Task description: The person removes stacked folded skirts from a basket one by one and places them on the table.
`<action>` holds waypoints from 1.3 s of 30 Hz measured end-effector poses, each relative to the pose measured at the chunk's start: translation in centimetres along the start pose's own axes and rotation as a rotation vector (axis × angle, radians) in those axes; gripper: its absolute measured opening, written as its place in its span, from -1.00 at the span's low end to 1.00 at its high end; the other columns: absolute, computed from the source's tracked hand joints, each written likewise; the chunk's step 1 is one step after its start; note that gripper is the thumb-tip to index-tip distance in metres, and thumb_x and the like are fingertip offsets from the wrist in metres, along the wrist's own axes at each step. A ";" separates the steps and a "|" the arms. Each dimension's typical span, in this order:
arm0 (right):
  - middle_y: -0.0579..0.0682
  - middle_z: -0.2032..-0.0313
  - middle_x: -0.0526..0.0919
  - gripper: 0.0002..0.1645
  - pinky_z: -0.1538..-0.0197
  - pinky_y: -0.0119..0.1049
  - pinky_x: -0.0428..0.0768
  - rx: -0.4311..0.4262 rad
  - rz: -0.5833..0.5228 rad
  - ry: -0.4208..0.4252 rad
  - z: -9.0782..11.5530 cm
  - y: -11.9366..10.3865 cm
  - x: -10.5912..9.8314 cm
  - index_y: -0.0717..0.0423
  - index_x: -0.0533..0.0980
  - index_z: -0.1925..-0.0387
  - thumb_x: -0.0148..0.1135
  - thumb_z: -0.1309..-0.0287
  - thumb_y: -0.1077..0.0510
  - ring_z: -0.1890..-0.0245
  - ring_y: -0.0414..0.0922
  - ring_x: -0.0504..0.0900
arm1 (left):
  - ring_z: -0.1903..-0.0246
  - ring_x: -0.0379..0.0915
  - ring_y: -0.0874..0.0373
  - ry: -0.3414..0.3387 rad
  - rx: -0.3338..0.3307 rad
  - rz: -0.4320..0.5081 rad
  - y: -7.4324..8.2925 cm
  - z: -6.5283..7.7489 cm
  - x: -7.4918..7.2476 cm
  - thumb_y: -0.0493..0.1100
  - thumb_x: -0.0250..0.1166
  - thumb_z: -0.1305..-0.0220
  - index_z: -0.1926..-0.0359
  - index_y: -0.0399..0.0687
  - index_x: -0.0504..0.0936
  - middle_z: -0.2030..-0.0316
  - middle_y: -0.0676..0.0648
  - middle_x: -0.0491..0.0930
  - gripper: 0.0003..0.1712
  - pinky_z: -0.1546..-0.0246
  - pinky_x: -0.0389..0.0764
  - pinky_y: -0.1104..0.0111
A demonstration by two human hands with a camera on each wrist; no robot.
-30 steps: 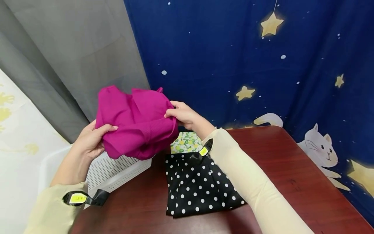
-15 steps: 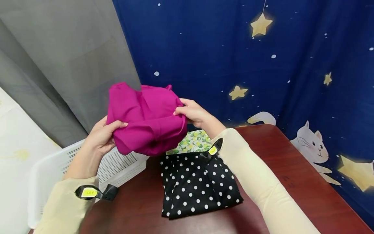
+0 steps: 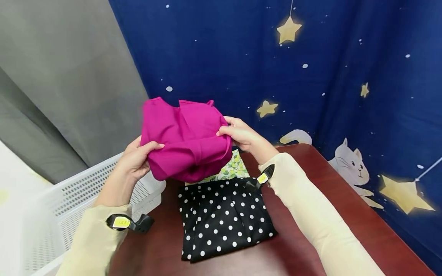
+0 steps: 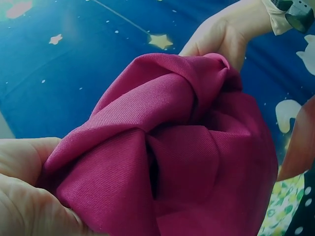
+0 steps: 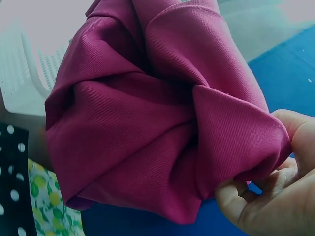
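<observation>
A bunched magenta cloth [image 3: 186, 142] hangs in the air between both hands, its folds loose and overlapping. My left hand [image 3: 137, 158] pinches its left edge, thumb on the near side. On the opposite side my right hand [image 3: 241, 134] grips the cloth between thumb and fingers. Below, a folded black cloth with white polka dots [image 3: 224, 218] lies on the table. Behind that is a lemon-print cloth [image 3: 236, 166], partly covered from view by the magenta one. In the right wrist view, the magenta cloth [image 5: 133, 113] shows a folded corner in the right hand [image 5: 275, 191].
A white perforated plastic basket [image 3: 83, 199] stands at the left, partly behind the left forearm. The dark red wooden table [image 3: 293, 168] has its far right corner near a blue star-patterned curtain [image 3: 221, 50]. A grey curtain [image 3: 69, 76] hangs at the back left.
The head view has turned leftward, so the basket shows more and the hands with the magenta cloth appear farther right in the picture. Both hands keep their hold on it.
</observation>
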State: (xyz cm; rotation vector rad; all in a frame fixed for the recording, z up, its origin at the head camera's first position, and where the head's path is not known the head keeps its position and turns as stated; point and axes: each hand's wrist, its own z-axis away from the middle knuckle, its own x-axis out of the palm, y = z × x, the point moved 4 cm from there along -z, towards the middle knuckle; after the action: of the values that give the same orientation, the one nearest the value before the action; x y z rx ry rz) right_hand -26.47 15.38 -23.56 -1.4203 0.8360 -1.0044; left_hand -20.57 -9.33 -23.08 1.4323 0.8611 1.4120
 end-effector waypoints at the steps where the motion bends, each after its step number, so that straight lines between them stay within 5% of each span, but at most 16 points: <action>1: 0.05 0.28 0.51 -0.36 0.51 -0.43 0.56 -0.003 -0.006 0.003 0.1 0.0 -0.2 0.17 0.29 -0.19 0.04 0.02 0.42 0.56 -0.24 0.54 | 0.39 0.57 0.16 -0.002 -0.005 -0.007 -0.1 -0.2 0.2 -0.47 0.11 -0.15 0.03 -0.03 0.28 0.33 -0.01 0.54 -0.58 0.37 0.60 0.33; 14: 0.04 0.24 0.51 -0.35 0.47 -0.46 0.54 -0.065 0.026 0.056 2.3 -0.3 -4.5 0.24 0.25 -0.21 0.04 0.01 0.40 0.53 -0.23 0.55 | 0.40 0.47 0.19 -0.026 -0.002 -0.071 -1.7 -2.9 3.8 -0.46 0.10 -0.14 0.12 -0.02 0.36 0.32 0.00 0.49 -0.66 0.41 0.53 0.41; 20: 0.03 0.26 0.51 -0.33 0.51 -0.42 0.55 -0.018 0.057 0.118 3.3 -0.2 -6.4 0.16 0.25 -0.24 0.06 -0.01 0.36 0.57 -0.23 0.54 | 0.37 0.48 0.17 -0.056 0.011 -0.041 -3.1 -4.2 5.3 -0.49 0.08 -0.12 0.14 -0.05 0.36 0.29 -0.03 0.49 -0.67 0.35 0.54 0.39; 31: -0.04 0.39 0.56 -0.46 0.49 -0.47 0.54 -0.053 -0.008 0.121 4.2 0.6 -10.4 0.26 0.25 -0.13 -0.02 -0.04 0.45 0.56 -0.24 0.55 | 0.36 0.48 0.15 -0.004 0.045 -0.021 -5.9 -6.0 8.5 -0.51 0.11 -0.03 0.16 -0.05 0.41 0.26 -0.06 0.47 -0.62 0.35 0.53 0.39; 39: -0.05 0.40 0.56 -0.56 0.50 -0.47 0.52 -0.045 -0.036 0.145 5.3 1.8 -13.9 0.17 0.32 0.00 -0.05 -0.04 0.47 0.54 -0.24 0.54 | 0.41 0.47 0.16 0.040 0.078 0.022 -8.7 -7.6 11.2 -0.55 0.13 0.09 0.19 -0.10 0.46 0.36 -0.04 0.51 -0.59 0.39 0.51 0.41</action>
State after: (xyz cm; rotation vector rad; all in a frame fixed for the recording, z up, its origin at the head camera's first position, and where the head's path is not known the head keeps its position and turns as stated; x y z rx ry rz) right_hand -26.76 30.05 -26.87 -1.4173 0.9466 -1.1324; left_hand -25.90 5.01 -27.89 1.4805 0.9381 1.4414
